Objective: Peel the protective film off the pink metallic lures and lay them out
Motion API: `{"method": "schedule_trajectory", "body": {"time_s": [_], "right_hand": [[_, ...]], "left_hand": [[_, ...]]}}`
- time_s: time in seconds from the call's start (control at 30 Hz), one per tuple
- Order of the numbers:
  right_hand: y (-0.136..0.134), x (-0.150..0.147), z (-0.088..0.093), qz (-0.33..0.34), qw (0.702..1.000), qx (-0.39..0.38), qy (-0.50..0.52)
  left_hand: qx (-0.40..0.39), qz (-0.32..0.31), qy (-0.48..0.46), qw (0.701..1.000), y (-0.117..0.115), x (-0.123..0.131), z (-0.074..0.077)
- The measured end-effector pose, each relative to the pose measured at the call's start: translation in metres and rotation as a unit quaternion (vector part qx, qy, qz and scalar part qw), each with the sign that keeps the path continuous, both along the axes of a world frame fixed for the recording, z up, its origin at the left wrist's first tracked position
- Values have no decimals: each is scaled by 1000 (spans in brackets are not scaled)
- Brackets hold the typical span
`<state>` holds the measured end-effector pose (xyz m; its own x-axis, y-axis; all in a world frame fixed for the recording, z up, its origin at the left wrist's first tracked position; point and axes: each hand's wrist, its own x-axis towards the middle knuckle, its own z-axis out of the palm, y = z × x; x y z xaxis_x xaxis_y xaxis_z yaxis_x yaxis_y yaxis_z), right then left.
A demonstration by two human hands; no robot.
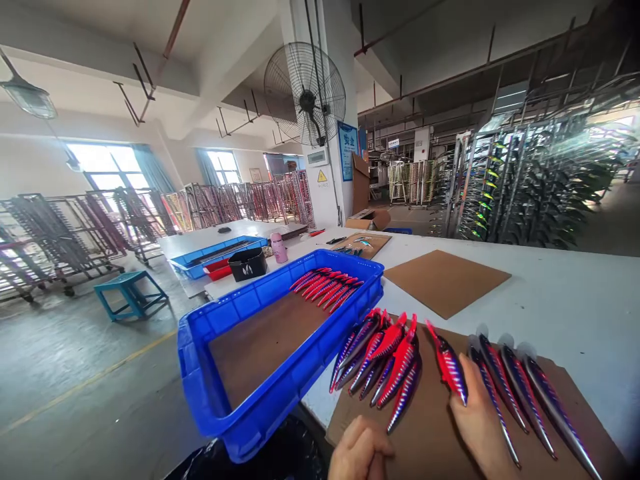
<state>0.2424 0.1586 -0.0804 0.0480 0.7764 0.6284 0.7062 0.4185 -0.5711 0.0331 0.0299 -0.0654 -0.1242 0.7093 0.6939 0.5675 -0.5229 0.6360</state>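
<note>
My left hand (pixel 360 452) is curled into a loose fist at the near edge of a brown cardboard sheet (pixel 440 447), with nothing visible in it. My right hand (pixel 480 427) lies on the cardboard and touches a red and purple striped fishing lure (pixel 449 365) with a fingertip. A pile of several similar lures (pixel 383 360) sits left of it. Three or so purple lures (pixel 520 393) lie in a row to the right. A blue plastic crate (pixel 240 373) at the left holds a cardboard liner and a row of several red lures (pixel 327 285).
A second cardboard sheet (pixel 445 280) lies on the white table (pixel 575 300). Further back are a pink bottle (pixel 279 248), a black box (pixel 247 263), another blue crate (pixel 220 253). A blue stool (pixel 131 292), a fan (pixel 305 93) and racks stand around.
</note>
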Motion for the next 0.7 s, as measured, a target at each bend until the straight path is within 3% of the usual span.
{"method": "schedule_trajectory", "body": {"time_s": [0.1, 0.17, 0.27, 0.4, 0.5, 0.57, 0.7], "right_hand": [[-13, -4, 19, 12, 999, 25, 44], [-24, -9, 25, 72, 996, -20, 58], [-33, -14, 20, 157, 983, -100, 5], [-34, -18, 7, 183, 975, -12, -127], [-33, -22, 7, 209, 953, 82, -204], [-34, -25, 10, 235, 940, 105, -224], [-42, -31, 8, 261, 950, 20, -168]], "left_hand": [[16, -26, 6, 1000, 5, 6, 18], [13, -44, 16, 999, 5, 5, 40], [10, -38, 96, 995, 2, -5, 79], [-34, -4, 293, 956, 7, -23, 116], [-120, -25, 372, 920, 16, -32, 126], [-156, -38, 387, 908, 21, -35, 129], [-170, -23, 398, 901, 23, -40, 127]]}}
